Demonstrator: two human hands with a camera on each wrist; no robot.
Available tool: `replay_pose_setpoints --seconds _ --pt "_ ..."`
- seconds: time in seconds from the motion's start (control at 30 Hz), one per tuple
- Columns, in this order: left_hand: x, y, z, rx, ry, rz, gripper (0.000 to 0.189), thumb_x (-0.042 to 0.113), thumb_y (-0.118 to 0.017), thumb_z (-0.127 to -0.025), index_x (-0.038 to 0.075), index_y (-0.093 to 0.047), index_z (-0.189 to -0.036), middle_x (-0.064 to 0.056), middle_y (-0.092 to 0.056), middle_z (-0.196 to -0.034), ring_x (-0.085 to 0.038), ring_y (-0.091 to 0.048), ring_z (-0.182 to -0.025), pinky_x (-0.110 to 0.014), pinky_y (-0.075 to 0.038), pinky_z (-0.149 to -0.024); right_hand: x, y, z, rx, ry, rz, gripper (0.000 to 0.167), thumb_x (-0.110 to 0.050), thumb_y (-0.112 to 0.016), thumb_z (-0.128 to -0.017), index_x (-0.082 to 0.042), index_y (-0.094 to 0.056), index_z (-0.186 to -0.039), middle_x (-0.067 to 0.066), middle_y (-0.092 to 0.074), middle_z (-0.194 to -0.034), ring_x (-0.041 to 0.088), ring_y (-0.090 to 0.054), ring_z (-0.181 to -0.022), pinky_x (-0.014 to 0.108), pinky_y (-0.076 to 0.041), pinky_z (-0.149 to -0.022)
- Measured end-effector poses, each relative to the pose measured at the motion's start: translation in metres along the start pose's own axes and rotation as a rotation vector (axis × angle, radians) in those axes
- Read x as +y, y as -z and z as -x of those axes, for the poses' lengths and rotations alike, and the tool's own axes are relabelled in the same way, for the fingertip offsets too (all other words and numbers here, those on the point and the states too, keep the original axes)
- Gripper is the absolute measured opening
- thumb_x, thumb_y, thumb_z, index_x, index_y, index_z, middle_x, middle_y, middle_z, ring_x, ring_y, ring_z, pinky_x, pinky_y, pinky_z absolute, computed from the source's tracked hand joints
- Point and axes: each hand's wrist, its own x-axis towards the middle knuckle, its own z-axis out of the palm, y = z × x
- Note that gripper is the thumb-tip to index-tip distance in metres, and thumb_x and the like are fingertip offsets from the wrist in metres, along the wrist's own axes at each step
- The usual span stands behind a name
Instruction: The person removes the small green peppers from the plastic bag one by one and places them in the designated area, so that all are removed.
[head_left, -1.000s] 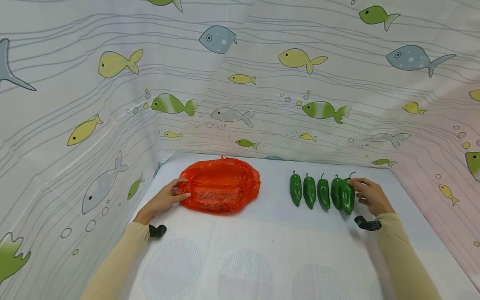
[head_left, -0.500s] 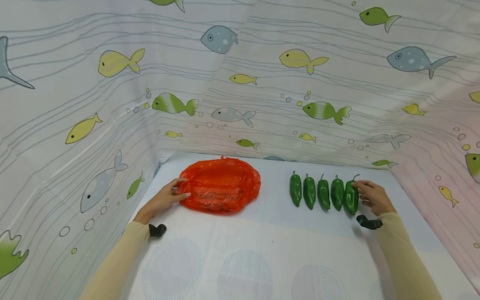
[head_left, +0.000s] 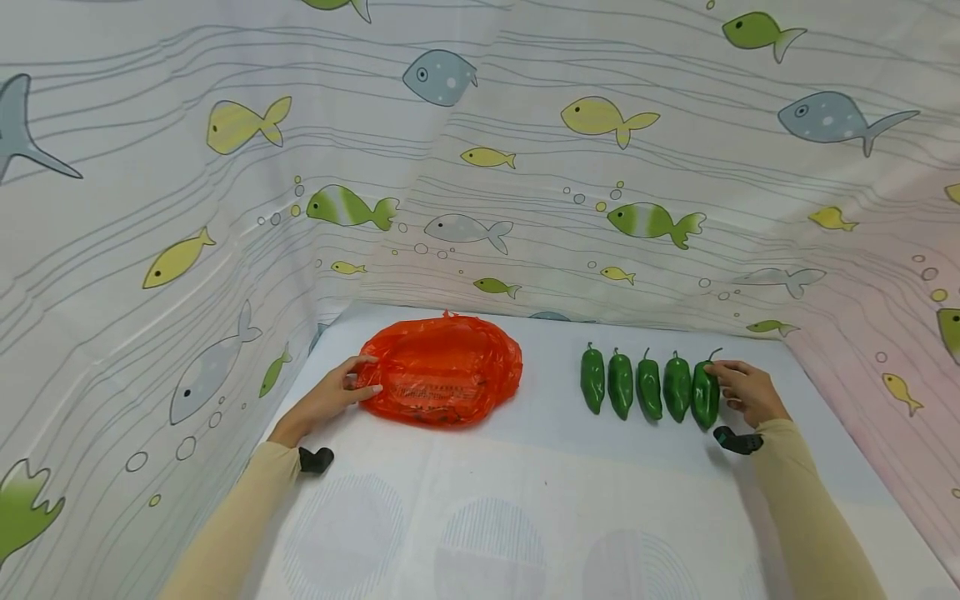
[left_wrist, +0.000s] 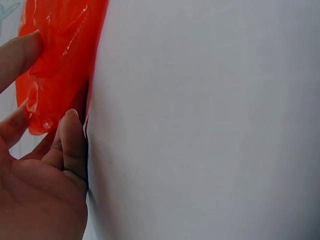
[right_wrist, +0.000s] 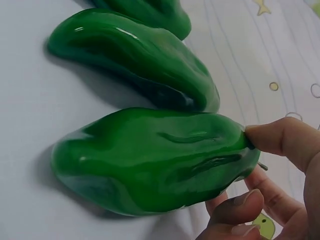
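Observation:
My right hand pinches the rightmost green pepper near its stem end. In the right wrist view that pepper lies on the white surface, the thumb and curled fingers at its top. Several more green peppers lie to its left in a row, stems pointing away from me. On the left, my left hand rests against the side of a crumpled red plastic bag. The left wrist view shows its spread fingers at the edge of the bag, with no firm grip on it.
A white tabletop with faint round patterns lies under everything. Hanging sheets printed with fish close it in at the back and both sides. A black device is strapped at each wrist.
My right hand has moved slightly right with the rightmost pepper, which overlapped its neighbour and now lies beside it in the row. The left hand and red bag have stayed put.

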Motion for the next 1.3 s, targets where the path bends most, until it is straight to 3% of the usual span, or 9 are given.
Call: replay_pose_setpoints --seconds 0.2,0.63,0.8,0.93,1.07,1.2,1.3 --pt "0.002 0.001 0.001 0.001 0.007 -0.008 0.066 0.034 -0.074 -0.097 0.016 -0.041 -0.151 -0.012 -0.05 -0.105 -0.027 -0.049 -0.093 -0.035 -0.041 -0.073 0.0 0.001 -0.004 -0.011 -0.023 -0.022 0.03 -0.045 -0.071 -0.097 -0.025 -0.061 -0.117 -0.013 -0.06 -0.094 0.011 -0.051 -0.078 0.029 -0.044 -0.067" --pt "-0.001 0.0 -0.001 0.001 0.004 0.004 0.067 0.034 -0.075 -0.096 0.015 -0.041 -0.151 -0.011 -0.049 -0.102 -0.026 -0.048 -0.091 -0.034 -0.04 -0.072 0.0 -0.006 -0.005 0.037 -0.037 0.008 0.032 -0.047 -0.071 -0.096 -0.026 -0.063 -0.118 -0.012 -0.058 -0.097 0.012 -0.051 -0.084 0.029 -0.045 -0.072" --pt "0.001 0.0 -0.001 0.002 0.006 0.007 0.064 0.026 -0.073 -0.098 0.011 -0.041 -0.152 -0.014 -0.05 -0.106 -0.028 -0.049 -0.093 -0.034 -0.04 -0.072 0.001 -0.008 -0.005 0.05 -0.04 0.025 0.049 -0.047 -0.069 -0.097 -0.016 -0.06 -0.134 -0.009 -0.057 -0.1 0.015 -0.05 -0.087 0.031 -0.044 -0.072" --pt "0.019 0.0 0.008 -0.008 0.011 0.021 0.062 0.021 -0.072 -0.099 0.006 -0.041 -0.151 -0.017 -0.052 -0.113 -0.031 -0.05 -0.097 -0.037 -0.041 -0.075 0.004 -0.01 -0.01 0.064 -0.046 0.063 0.066 -0.048 -0.066 -0.099 -0.007 -0.05 -0.148 0.0 -0.055 -0.111 0.016 -0.051 -0.091 0.031 -0.045 -0.074" --pt "0.029 0.001 0.015 -0.025 -0.013 0.023 0.062 0.022 -0.07 -0.1 0.003 -0.039 -0.15 -0.015 -0.051 -0.105 -0.028 -0.049 -0.092 -0.034 -0.04 -0.071 0.007 -0.011 -0.014 0.076 -0.06 0.081 0.071 -0.048 -0.063 -0.1 -0.004 -0.044 -0.153 0.009 -0.054 -0.125 0.017 -0.053 -0.096 0.03 -0.048 -0.075" --pt "0.023 0.0 0.011 -0.016 -0.004 0.014 0.062 0.022 -0.07 -0.1 0.005 -0.039 -0.151 -0.015 -0.049 -0.101 -0.028 -0.048 -0.089 -0.034 -0.039 -0.07 0.008 -0.012 -0.015 0.081 -0.062 0.08 0.073 -0.048 -0.061 -0.101 -0.003 -0.041 -0.155 0.014 -0.052 -0.134 0.016 -0.056 -0.099 0.03 -0.049 -0.077" --pt "0.013 0.0 0.005 -0.002 0.017 0.012 0.063 0.022 -0.072 -0.099 0.009 -0.04 -0.152 -0.016 -0.051 -0.11 -0.03 -0.049 -0.094 -0.036 -0.041 -0.073 0.007 -0.012 -0.015 0.087 -0.06 0.079 0.073 -0.048 -0.061 -0.101 -0.002 -0.04 -0.155 0.014 -0.053 -0.135 0.016 -0.056 -0.1 0.03 -0.049 -0.077"
